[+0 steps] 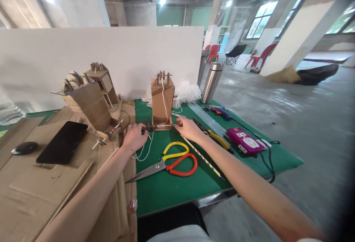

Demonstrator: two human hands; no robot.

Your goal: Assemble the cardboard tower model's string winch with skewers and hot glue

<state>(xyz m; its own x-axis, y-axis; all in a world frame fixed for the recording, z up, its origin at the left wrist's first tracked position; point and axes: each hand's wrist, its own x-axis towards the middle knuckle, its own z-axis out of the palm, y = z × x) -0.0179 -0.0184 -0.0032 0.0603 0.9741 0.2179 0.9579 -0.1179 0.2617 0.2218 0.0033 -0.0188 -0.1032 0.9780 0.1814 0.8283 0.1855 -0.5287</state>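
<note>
A tall cardboard model [163, 103] stands upright on the green table, with small discs on a stick across its top. A white string [164, 101] hangs from the discs to a thin stick axle [173, 125] running through its base. My right hand [189, 128] has its thumb and finger closed at the axle's right end. My left hand [135, 137] is closed beside the base's left side, near a small disc [148, 126]; what its curled fingers hold is hidden. Loose white string [149, 149] curves over the table below my left hand.
Scissors [166, 164], a striped pencil [205, 158] and pliers [216, 138] lie close in front. Glue sticks [206, 118], a glue gun [219, 111], a purple box [245, 141] and a steel flask [212, 83] are rightward. Leftward are cardboard models [93, 103] and a phone [62, 143].
</note>
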